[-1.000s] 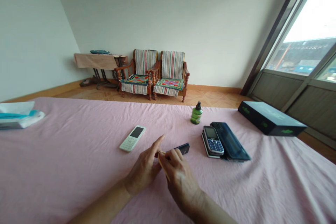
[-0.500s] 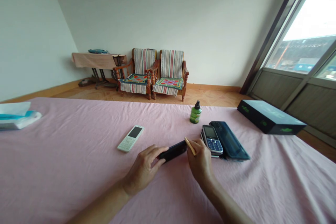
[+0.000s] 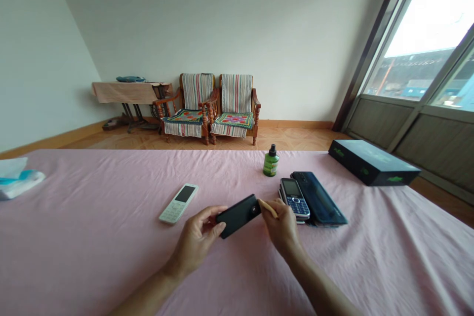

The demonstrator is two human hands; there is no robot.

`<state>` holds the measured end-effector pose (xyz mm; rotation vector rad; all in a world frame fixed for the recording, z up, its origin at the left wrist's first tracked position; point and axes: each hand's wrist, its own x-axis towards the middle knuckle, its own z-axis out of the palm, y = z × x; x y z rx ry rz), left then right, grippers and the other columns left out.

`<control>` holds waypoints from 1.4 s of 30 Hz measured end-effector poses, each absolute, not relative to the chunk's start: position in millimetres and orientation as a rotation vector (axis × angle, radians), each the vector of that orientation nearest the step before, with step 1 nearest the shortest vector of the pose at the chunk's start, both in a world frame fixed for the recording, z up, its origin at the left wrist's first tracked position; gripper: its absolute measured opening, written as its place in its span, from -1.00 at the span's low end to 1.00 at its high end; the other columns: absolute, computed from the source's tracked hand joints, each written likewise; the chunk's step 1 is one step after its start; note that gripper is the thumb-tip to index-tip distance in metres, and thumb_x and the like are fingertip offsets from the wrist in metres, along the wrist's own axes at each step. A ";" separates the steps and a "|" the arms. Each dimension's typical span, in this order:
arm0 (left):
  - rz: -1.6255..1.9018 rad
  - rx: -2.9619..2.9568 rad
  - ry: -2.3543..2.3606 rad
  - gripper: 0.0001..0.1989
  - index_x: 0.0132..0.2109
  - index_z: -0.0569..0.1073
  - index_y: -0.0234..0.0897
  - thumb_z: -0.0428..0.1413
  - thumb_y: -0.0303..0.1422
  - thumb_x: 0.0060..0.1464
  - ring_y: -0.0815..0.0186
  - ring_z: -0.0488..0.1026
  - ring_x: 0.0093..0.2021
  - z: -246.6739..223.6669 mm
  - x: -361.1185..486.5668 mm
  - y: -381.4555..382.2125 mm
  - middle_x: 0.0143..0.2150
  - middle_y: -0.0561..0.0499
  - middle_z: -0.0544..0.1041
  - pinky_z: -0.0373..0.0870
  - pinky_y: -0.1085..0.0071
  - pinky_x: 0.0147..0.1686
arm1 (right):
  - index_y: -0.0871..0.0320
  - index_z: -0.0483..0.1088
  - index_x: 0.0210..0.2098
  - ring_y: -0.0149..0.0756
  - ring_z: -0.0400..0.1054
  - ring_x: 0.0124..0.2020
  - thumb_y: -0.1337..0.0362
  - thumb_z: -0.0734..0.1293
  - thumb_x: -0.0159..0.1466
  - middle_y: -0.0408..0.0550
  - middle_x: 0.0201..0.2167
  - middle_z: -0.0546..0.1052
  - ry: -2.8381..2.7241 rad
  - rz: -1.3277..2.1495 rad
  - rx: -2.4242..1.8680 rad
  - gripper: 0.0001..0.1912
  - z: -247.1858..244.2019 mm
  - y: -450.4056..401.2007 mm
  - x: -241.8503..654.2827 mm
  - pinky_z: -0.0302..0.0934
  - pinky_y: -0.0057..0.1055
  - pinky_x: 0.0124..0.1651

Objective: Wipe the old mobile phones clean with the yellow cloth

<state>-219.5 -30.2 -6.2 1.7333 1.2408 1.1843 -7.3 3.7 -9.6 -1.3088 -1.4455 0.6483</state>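
Observation:
My left hand [image 3: 198,237] grips one end of a black mobile phone [image 3: 237,218] between thumb and fingers, holding it above the pink cloth with its back and round camera facing me. At the phone's far end, my right hand [image 3: 282,224] pinches a thin, light wooden-looking stick [image 3: 269,208]. The stick's tip is at the edge of the phone near the camera; whether it has bristles I cannot tell. Left of the phone lies a white keypad phone [image 3: 178,203]. Right of my right hand, a dark blue keypad phone [image 3: 295,198] tops a small stack.
Beside that stack lie dark blue smartphones [image 3: 319,200]. A green bottle with a black cap [image 3: 271,162] stands behind them. A black box [image 3: 374,162] sits at the right and a tissue pack [image 3: 20,183] at the left of the pink cloth [image 3: 111,207]. Two wooden chairs [image 3: 233,103] stand beyond.
The black phone has tilted so its flat back and camera now face me, where before mostly its edge showed. The stick stays at its right end. The view has shifted slightly.

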 end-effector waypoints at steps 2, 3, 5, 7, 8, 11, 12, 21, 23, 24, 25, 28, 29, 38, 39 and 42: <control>1.179 1.629 1.211 -0.67 -0.01 0.46 -0.33 0.12 -0.28 0.11 0.25 0.51 -0.32 -2.9 -219.6 -29.5 -0.25 -0.07 0.57 0.48 0.43 -0.36 | 0.19 0.44 -0.68 -0.39 0.18 -0.57 0.13 0.30 0.10 -0.15 -0.64 0.32 -1.364 0.733 -1.282 -0.67 -10.6 3.9 -8.5 0.01 -0.48 -0.50; 1.180 1.574 1.198 -0.66 -0.02 0.47 -0.34 0.14 -0.25 0.09 0.26 0.50 -0.34 -1.4 -219.7 -29.2 -0.28 -0.05 0.57 0.47 0.44 -0.37 | 0.21 0.48 -0.63 -0.38 0.20 -0.58 0.11 0.30 0.10 -0.13 -0.63 0.36 -1.320 0.783 -1.267 -0.67 -11.1 3.7 -9.7 0.03 -0.48 -0.52; 1.179 1.498 1.190 -0.63 -0.03 0.49 -0.34 0.18 -0.23 0.06 0.28 0.49 -0.37 0.3 -220.1 -28.3 -0.32 -0.03 0.56 0.46 0.45 -0.38 | 0.24 0.56 -0.48 -0.36 0.25 -0.59 0.05 0.28 0.10 -0.07 -0.59 0.45 -1.229 0.886 -1.236 -0.62 -11.7 2.5 -12.8 0.10 -0.47 -0.54; 1.168 1.508 1.207 -0.61 0.00 0.49 -0.31 0.17 -0.21 0.06 0.26 0.50 -0.34 0.2 -220.6 -27.4 -0.27 -0.05 0.56 0.47 0.44 -0.37 | 0.28 0.59 -0.35 -0.30 0.32 -0.57 0.02 0.29 0.09 -0.02 -0.55 0.52 -1.148 0.973 -1.204 -0.56 -11.8 1.1 -15.6 0.16 -0.44 -0.52; 1.167 1.538 1.217 -0.61 0.01 0.49 -0.30 0.16 -0.21 0.07 0.23 0.51 -0.27 -0.4 -220.9 -27.1 -0.20 -0.08 0.55 0.48 0.43 -0.35 | 0.29 0.59 -0.33 -0.28 0.34 -0.56 0.01 0.30 0.07 0.00 -0.54 0.54 -1.116 1.006 -1.192 -0.54 -11.8 0.6 -16.7 0.19 -0.43 -0.52; 1.174 1.704 1.245 -0.68 -0.02 0.53 -0.22 0.10 -0.20 0.13 0.10 0.41 0.04 -2.1 -222.7 -27.6 0.05 -0.14 0.44 0.48 0.32 -0.13 | 0.29 0.60 -0.36 -0.25 0.37 -0.57 0.01 0.36 0.00 0.00 -0.56 0.55 -1.048 1.068 -1.170 -0.55 -11.9 0.6 -17.7 0.21 -0.42 -0.53; 1.168 1.775 1.246 -0.69 -0.02 0.53 -0.20 0.12 -0.21 0.12 0.08 0.35 0.12 -2.2 -223.7 -28.3 0.11 -0.13 0.39 0.44 0.27 -0.04 | 0.28 0.61 -0.37 -0.25 0.37 -0.57 0.02 0.37 -0.02 -0.01 -0.56 0.55 -1.032 1.082 -1.166 -0.56 -12.1 1.0 -17.5 0.21 -0.42 -0.53; 1.012 2.271 1.228 -0.58 0.15 0.39 -0.04 0.00 -0.47 0.18 0.22 0.42 0.06 -3.0 -227.8 -32.5 0.07 -0.03 0.44 0.37 0.30 0.08 | 0.28 0.60 -0.36 -0.26 0.37 -0.55 0.13 0.33 -0.02 0.02 -0.53 0.58 -1.038 1.070 -1.177 -0.62 -16.8 3.9 -14.5 0.21 -0.43 -0.51; 0.996 2.305 1.264 -0.64 0.12 0.43 -0.06 0.05 -0.42 0.19 0.20 0.44 0.00 -3.1 -226.3 -33.4 0.00 -0.04 0.49 0.40 0.32 0.04 | 0.27 0.60 -0.34 -0.24 0.38 -0.51 0.12 0.31 0.03 0.03 -0.50 0.58 -1.086 1.010 -1.193 -0.62 -18.0 3.7 -13.8 0.22 -0.42 -0.48; 0.987 2.308 1.281 -0.66 0.10 0.44 -0.08 0.07 -0.41 0.18 0.20 0.45 -0.02 -2.8 -225.1 -34.1 -0.04 -0.05 0.50 0.42 0.32 0.01 | 0.27 0.59 -0.33 -0.23 0.39 -0.49 0.12 0.30 0.05 0.02 -0.48 0.58 -1.116 0.973 -1.204 -0.63 -18.2 3.4 -13.1 0.22 -0.41 -0.46; 0.977 2.300 1.293 -0.67 0.09 0.46 -0.09 0.08 -0.41 0.18 0.19 0.46 -0.05 -2.4 -223.8 -35.1 -0.08 -0.05 0.51 0.43 0.33 -0.02 | 0.25 0.59 -0.33 -0.23 0.39 -0.47 0.14 0.29 0.07 0.02 -0.47 0.57 -1.151 0.931 -1.215 -0.65 -17.8 3.0 -12.2 0.22 -0.41 -0.43; 0.956 2.235 1.296 -0.67 0.08 0.46 -0.14 0.05 -0.44 0.19 0.24 0.48 -0.16 -0.1 -220.4 -37.5 -0.18 -0.05 0.52 0.45 0.41 -0.14 | 0.20 0.59 -0.39 -0.25 0.37 -0.42 0.25 0.28 0.08 -0.02 -0.46 0.53 -1.280 0.789 -1.251 -0.74 -13.9 1.4 -8.8 0.18 -0.43 -0.38; 0.950 2.211 1.290 -0.68 0.08 0.46 -0.15 0.05 -0.44 0.20 0.24 0.49 -0.19 0.9 -219.7 -37.9 -0.20 -0.04 0.52 0.44 0.43 -0.18 | 0.19 0.59 -0.41 -0.26 0.35 -0.42 0.28 0.27 0.09 -0.04 -0.48 0.51 -1.322 0.744 -1.264 -0.76 -12.1 1.0 -7.9 0.15 -0.44 -0.37; 0.924 2.094 1.262 -0.73 -0.02 0.54 -0.18 0.08 -0.47 0.17 0.25 0.48 -0.25 4.1 -220.1 -39.0 -0.29 0.00 0.53 0.37 0.47 -0.24 | 0.17 0.45 -0.64 -0.39 0.24 -0.57 0.44 0.22 0.11 -0.14 -0.62 0.36 -1.552 0.527 -1.374 -0.74 -8.2 3.3 -13.4 -0.01 -0.50 -0.48; 0.923 2.090 1.259 -0.73 -0.02 0.54 -0.19 0.08 -0.47 0.17 0.25 0.48 -0.25 4.3 -219.8 -39.4 -0.29 0.00 0.53 0.37 0.47 -0.24 | 0.18 0.41 -0.69 -0.41 0.23 -0.60 0.47 0.21 0.09 -0.16 -0.65 0.34 -1.571 0.519 -1.377 -0.72 -8.5 3.3 -14.3 -0.02 -0.51 -0.49; 0.913 2.087 1.243 -0.72 0.00 0.53 -0.19 0.08 -0.47 0.17 0.26 0.47 -0.25 5.2 -218.7 -40.4 -0.28 0.00 0.52 0.36 0.48 -0.24 | 0.18 0.36 -0.73 -0.43 0.22 -0.62 0.49 0.18 0.10 -0.18 -0.67 0.31 -1.610 0.489 -1.365 -0.68 -7.8 2.0 -15.8 -0.01 -0.52 -0.52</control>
